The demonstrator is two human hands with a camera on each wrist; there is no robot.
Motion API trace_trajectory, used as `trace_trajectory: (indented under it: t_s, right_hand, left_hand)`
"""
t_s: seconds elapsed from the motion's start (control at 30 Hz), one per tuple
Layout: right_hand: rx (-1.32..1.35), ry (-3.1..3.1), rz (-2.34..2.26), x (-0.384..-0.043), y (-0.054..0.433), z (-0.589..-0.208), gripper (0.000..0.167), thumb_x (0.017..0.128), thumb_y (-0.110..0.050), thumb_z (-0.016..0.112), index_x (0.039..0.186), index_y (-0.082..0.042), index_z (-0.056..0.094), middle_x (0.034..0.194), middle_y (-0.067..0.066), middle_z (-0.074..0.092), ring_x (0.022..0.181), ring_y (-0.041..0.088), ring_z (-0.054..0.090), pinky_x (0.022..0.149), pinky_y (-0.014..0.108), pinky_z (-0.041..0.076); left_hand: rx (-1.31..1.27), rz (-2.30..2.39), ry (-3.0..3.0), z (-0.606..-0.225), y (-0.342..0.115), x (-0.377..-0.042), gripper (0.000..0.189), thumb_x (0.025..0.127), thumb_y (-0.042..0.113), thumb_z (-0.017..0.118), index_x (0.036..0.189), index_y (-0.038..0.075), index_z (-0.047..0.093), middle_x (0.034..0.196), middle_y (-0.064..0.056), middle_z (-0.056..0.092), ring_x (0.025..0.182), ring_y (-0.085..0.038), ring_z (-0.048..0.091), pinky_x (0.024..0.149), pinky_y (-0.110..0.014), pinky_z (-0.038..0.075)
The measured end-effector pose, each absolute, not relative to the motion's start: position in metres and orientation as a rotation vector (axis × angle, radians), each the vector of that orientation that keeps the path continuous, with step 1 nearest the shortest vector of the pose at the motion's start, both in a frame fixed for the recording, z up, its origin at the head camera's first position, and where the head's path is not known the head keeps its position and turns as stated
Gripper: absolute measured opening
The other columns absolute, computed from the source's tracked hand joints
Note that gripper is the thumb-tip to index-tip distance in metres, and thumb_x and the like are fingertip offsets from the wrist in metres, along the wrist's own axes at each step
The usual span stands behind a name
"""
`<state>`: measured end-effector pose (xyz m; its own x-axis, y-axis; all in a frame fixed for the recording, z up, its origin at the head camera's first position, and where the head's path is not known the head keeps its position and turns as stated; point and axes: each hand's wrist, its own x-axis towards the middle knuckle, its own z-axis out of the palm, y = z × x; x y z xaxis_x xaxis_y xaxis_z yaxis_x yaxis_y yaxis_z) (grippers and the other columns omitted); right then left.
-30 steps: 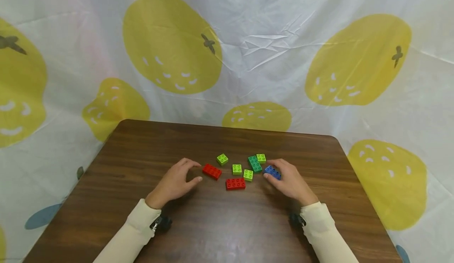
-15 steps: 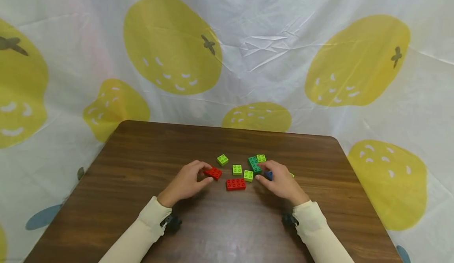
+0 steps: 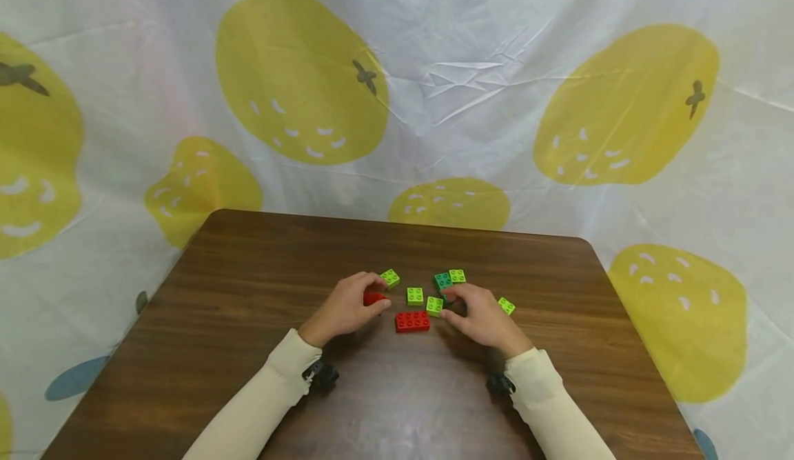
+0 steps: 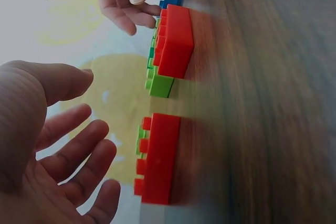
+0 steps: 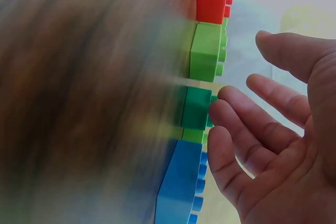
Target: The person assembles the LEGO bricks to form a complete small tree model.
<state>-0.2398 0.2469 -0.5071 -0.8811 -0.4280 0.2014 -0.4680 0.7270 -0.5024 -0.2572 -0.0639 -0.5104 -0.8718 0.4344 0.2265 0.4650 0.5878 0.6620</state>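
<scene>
My left hand (image 3: 347,305) hovers over a red toy brick (image 3: 374,298), its fingers loosely bent and apart from the brick (image 4: 160,158) in the left wrist view. My right hand (image 3: 486,316) hangs beside a dark green brick (image 3: 443,281), partly covering it, with fingers relaxed and nothing in them. A blue brick (image 5: 181,184) stands below that hand in the right wrist view; the hand hides it in the head view. Between the hands lie a second red brick (image 3: 412,321) and two lime bricks, one central (image 3: 415,296) and one nearer the right thumb (image 3: 434,306).
More small lime bricks lie around: one behind the left fingers (image 3: 389,278), one touching the dark green brick (image 3: 457,276), one right of the right hand (image 3: 506,305). The brown wooden table (image 3: 397,398) ends at a lemon-patterned cloth (image 3: 459,87).
Both hands have moved inward. The left has gone right over the red brick; the right has gone left, now covering the blue brick and uncovering a lime brick. The bricks appear unmoved.
</scene>
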Motion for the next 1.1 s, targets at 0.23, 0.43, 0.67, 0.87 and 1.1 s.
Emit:
trace_trajectory:
  t_s: [0.23, 0.43, 0.67, 0.87, 1.1]
  right_hand:
    - [0.675, -2.884, 0.897, -0.244, 0.24, -0.509, 0.041, 0.094, -0.022, 0.081, 0.13, -0.004, 0.071, 0.112, 0.01, 0.074, 0.094, 0.019, 0.07, 0.083, 0.039, 0.058]
    - [0.643, -2.928, 0.895, -0.247, 0.237, -0.51, 0.038, 0.093, -0.021, 0.082, 0.126, -0.005, 0.073, 0.106, 0.008, 0.072, 0.087, 0.014, 0.066, 0.078, 0.035, 0.056]
    - [0.644, -3.014, 0.882, -0.245, 0.235, -0.512, 0.039, 0.092, -0.024, 0.083, 0.126, -0.006, 0.073, 0.092, 0.0, 0.069, 0.079, 0.011, 0.06, 0.072, 0.032, 0.052]
    - [0.623, -3.04, 0.841, -0.244, 0.234, -0.516, 0.043, 0.092, -0.026, 0.083, 0.129, -0.005, 0.072, 0.095, 0.001, 0.07, 0.082, 0.013, 0.06, 0.074, 0.036, 0.052]
    - [0.624, -3.04, 0.809, -0.251, 0.23, -0.514, 0.041, 0.094, -0.026, 0.081, 0.128, -0.005, 0.072, 0.1, 0.004, 0.072, 0.085, 0.014, 0.062, 0.079, 0.04, 0.054]
  left_hand:
    - [-0.783, -1.162, -2.778, -0.516, -0.05, -0.271, 0.034, 0.095, 0.028, 0.08, 0.122, 0.008, 0.073, 0.117, -0.008, 0.076, 0.111, -0.025, 0.071, 0.097, -0.048, 0.053]
    - [-0.741, -1.093, -2.827, -0.52, -0.038, -0.277, 0.034, 0.094, 0.035, 0.081, 0.122, 0.016, 0.074, 0.116, 0.0, 0.077, 0.109, -0.02, 0.071, 0.085, -0.047, 0.037]
    - [-0.675, -1.114, -2.861, -0.526, -0.028, -0.277, 0.034, 0.093, 0.039, 0.082, 0.121, 0.021, 0.075, 0.118, 0.001, 0.076, 0.109, -0.023, 0.069, 0.089, -0.056, 0.032]
    - [-0.669, -1.084, -2.904, -0.534, -0.023, -0.28, 0.039, 0.092, 0.043, 0.082, 0.124, 0.023, 0.076, 0.121, 0.005, 0.077, 0.115, -0.024, 0.068, 0.088, -0.056, 0.027]
    - [-0.63, -0.968, -2.944, -0.531, -0.02, -0.281, 0.042, 0.09, 0.046, 0.083, 0.127, 0.027, 0.078, 0.124, 0.009, 0.078, 0.115, -0.028, 0.067, 0.087, -0.056, 0.025]
